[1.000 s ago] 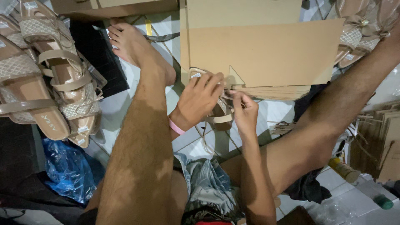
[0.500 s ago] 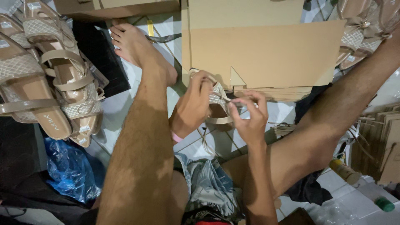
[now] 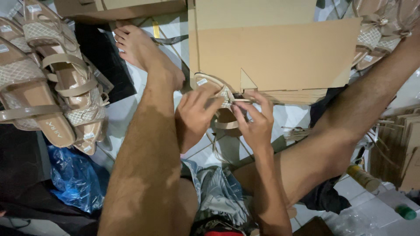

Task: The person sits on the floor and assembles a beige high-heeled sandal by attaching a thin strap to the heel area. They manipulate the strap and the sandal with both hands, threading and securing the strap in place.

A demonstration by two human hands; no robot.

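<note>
Both hands' fingers (image 3: 205, 105) pinching one beige sandal (image 3: 221, 109) beside flat cardboard box (image 3: 275, 52).

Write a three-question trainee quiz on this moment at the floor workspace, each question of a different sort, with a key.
1. True or false: the left hand and the right hand both hold the same beige strappy sandal.
2. Multiple choice: what lies just beyond the hands? A) a flat brown cardboard sheet B) a metal tray C) a wooden crate
3. Fill in: the pile of finished beige woven-strap sandals lies on the person's ____ side, above the crumpled blue plastic bag.

Key
1. True; both sets of fingers pinch its woven strap.
2. A.
3. Left.
</note>
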